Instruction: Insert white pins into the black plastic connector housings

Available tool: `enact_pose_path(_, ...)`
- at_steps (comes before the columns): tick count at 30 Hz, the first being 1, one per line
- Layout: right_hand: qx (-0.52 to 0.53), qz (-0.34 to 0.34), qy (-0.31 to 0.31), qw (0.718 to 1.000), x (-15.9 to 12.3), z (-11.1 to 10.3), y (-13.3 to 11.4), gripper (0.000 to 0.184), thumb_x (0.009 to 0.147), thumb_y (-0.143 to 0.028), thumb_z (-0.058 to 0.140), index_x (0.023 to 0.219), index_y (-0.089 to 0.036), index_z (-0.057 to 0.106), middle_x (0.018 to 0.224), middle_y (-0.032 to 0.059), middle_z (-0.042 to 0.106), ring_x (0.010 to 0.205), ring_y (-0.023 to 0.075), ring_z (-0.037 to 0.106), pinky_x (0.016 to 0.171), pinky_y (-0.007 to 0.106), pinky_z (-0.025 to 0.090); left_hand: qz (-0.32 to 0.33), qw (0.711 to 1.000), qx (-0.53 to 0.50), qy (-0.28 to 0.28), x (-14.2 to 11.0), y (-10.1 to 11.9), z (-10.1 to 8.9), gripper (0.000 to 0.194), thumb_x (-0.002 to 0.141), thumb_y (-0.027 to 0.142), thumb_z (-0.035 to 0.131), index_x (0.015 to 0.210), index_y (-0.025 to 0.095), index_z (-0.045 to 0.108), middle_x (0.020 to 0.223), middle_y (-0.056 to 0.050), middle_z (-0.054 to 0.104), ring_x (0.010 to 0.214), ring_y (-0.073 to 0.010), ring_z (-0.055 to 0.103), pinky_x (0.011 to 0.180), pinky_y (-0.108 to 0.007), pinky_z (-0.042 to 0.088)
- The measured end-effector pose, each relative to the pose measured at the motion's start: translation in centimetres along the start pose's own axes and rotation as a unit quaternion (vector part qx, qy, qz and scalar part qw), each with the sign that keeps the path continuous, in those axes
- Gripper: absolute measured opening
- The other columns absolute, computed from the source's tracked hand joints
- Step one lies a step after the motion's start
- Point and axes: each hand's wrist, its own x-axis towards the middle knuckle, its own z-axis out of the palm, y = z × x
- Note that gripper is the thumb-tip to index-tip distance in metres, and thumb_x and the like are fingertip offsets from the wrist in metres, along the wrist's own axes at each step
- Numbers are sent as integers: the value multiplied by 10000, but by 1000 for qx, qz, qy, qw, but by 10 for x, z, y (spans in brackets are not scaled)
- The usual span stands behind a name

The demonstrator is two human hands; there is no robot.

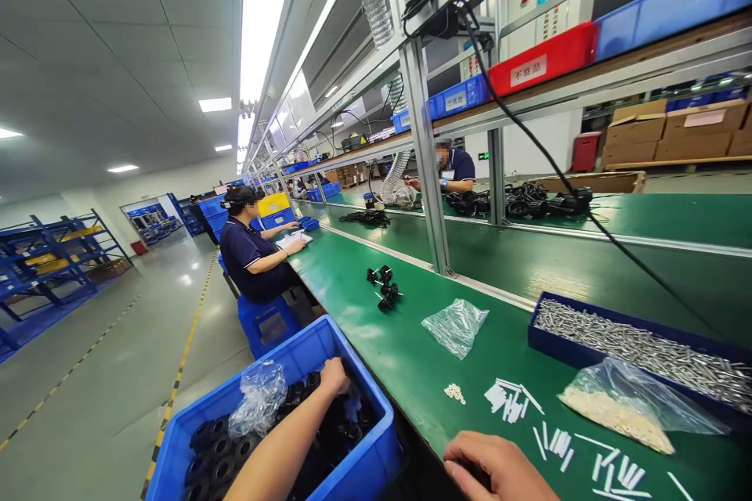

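At a green factory workbench (pixel 399 360), a worker's left hand (pixel 334 377) dips among black molded parts (pixel 244 450) in a blue plastic bin (pixel 367 466), its grasp hidden; the right hand (pixel 499 470) curls by the bench edge, its hold impossible to tell.

Lots of blk pcs (pixel 220 450) piled loose in the blue bin (pixel 370 458), btm left to btm ctr of the frame, well below the rim at the far end. Ones nearest btm left are packed side by side, touching, chunky rounded bodies, several w/ a round hole facing roughly up. Those twd btm ctr lie more jumbled, at mixed tilts, partly hidden, so exact shape's hard to tell from here
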Motion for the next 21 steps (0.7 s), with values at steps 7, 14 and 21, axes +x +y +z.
enact_pose_path(7,-93,-72,29,993,-9,0,-5,119,888,-205,547,906,-240,660,841,-12,701,779,171,666,658,275,403,-35,998,41,15,0,2,13,272,753,310,831,752,150,612,718,4,636,725,-199,652,689,-335,539)
enact_pose_path(14,-348,17,17,937,-6,16,-9,295,779,-159,656,1073,-140,658,882,92,706,715,258,690,554,320,454,51,990,-5,129,-2,7,-41,333,532,411,812,659,217,572,657,-10,634,750,-322,666,707,-417,525)
enact_pose_path(21,-455,189,12,870,-1,-1,2,556,821,95,465,1371,48,541,852,205,727,704,263,727,554,312,579,268,954,-91,101,-18,105,-41,229,708,384,759,817,208,660,1127,-84,638,1115,-288,603,1026,-401,450)
